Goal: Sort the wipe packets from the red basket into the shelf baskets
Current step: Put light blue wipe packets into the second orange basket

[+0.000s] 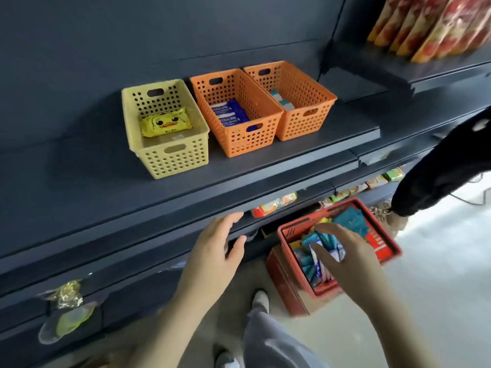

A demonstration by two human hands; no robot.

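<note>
In the head view, sorting was judged to be partly done. One yellow duck-printed packet [166,124] was seen in the yellow basket [164,155], blue packets [229,112] in the middle orange basket [249,139], and teal-and-white packets [283,100] in the right orange basket [300,126]. Many wipe packets [350,221] were left in the red basket [377,243] on the floor.

The left hand [212,256] was held relaxed and empty by the shelf edge. The right hand [345,256] was spread over the packets, but it could not be told whether one was pinched. No print could be read.

Print on blue packets [230,114] blurred, nothing legible
</note>
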